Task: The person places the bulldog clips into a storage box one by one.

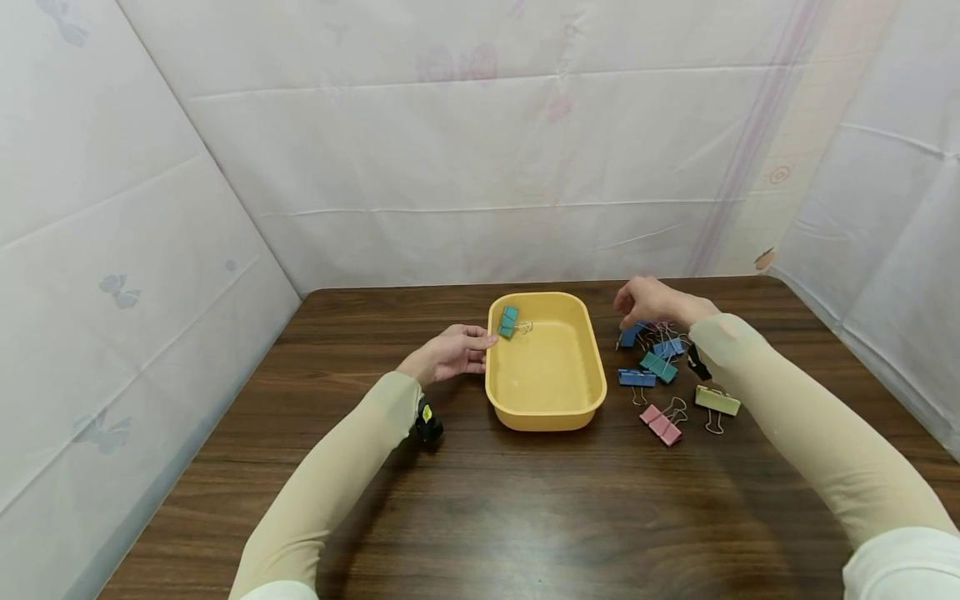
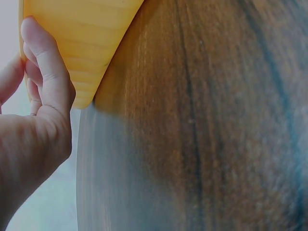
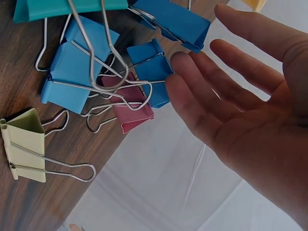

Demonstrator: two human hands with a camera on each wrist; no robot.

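Near the table's far edge, the left hand [image 1: 450,353] grips the smooth yellow tray [image 1: 545,392]; the right hand [image 1: 651,302] hovers open over metal binder clips [image 1: 660,367], partly hiding them.

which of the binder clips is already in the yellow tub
The teal binder clip at the yellow tub's far left corner, by the left hand. All other clips lie on the table.

Even bright overhead light, soft arm shadows on table [image 1: 525,500], wrist views close & blurry, wide-angle bend at edges
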